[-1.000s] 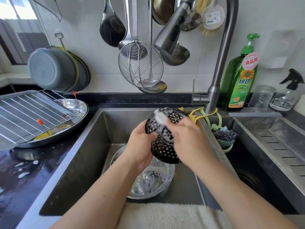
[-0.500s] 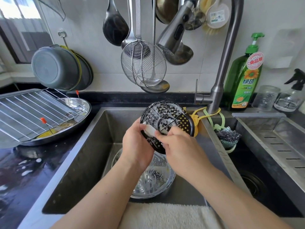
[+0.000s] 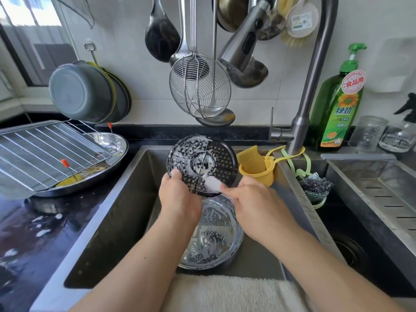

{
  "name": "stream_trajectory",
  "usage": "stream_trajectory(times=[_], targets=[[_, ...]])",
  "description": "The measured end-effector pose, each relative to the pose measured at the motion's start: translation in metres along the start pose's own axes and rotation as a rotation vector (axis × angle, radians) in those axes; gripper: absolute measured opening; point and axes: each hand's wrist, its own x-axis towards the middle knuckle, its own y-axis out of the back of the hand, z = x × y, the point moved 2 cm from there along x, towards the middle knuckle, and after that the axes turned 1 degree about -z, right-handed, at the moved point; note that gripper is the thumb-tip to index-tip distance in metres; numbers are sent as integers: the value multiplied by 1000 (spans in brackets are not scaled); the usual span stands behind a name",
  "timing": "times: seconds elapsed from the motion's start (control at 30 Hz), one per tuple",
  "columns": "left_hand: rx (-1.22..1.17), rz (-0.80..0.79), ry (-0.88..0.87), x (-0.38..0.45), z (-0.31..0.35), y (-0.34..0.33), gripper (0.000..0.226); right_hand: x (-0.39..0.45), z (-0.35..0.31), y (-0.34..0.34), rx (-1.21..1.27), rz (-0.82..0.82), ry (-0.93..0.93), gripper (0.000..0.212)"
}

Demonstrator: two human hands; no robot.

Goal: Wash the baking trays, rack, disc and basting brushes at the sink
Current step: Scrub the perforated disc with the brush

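A black perforated disc (image 3: 203,164), streaked with suds, is held tilted above the sink (image 3: 126,199), nearer its back wall. Its lower left rim is gripped by the left hand (image 3: 180,200), with the thumb laid over the edge. A small white foamy scrubbing pad (image 3: 212,183) is pinched in the fingers of the right hand (image 3: 258,210) and pressed against the lower part of the disc. Below the disc, on the sink floor, a round soapy metal tray (image 3: 216,239) is seen. To the left of the sink, on the wet dark desk (image 3: 33,233), a wire rack (image 3: 45,152) is laid across another round metal tray (image 3: 112,158); an orange brush tip (image 3: 64,162) is seen beneath the rack. At the right rim of the sink a yellow holder (image 3: 256,170) is hung, and a pale towel (image 3: 225,291) is draped over the front edge.
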Motion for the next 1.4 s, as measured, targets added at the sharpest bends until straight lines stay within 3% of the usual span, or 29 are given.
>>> stream_trajectory(times=[0.1,0.23,0.43,0.53,0.7,0.83,0.97,1.1,1.27,1.4], targets=[[18,-34,2,-2,-6,-2,29,2,2,2,-24,32,-58,53],[5,-36,8,-3,-3,-3,27,-4,-13,-7,137,-49,103,43],[47,-87,-12,-4,-1,-5,26,11,24,2,57,117,-128,48],[71,-121,2,-6,-3,-7,29,2,1,-5,147,56,28,47],[61,-121,-14,-5,-1,-7,27,12,19,-1,86,122,-98,47],[54,-121,-16,-5,0,-4,27,0,1,-5,162,2,60,46],[55,-128,-25,-8,0,-6,27,10,16,1,100,127,-100,48],[65,-105,-44,-4,1,-3,25,-4,-7,-8,220,-53,98,47],[54,-103,-71,-5,6,-5,25,7,18,0,62,86,-101,48],[94,-85,-79,-5,9,-2,26,-5,-5,-8,219,-70,83,46]])
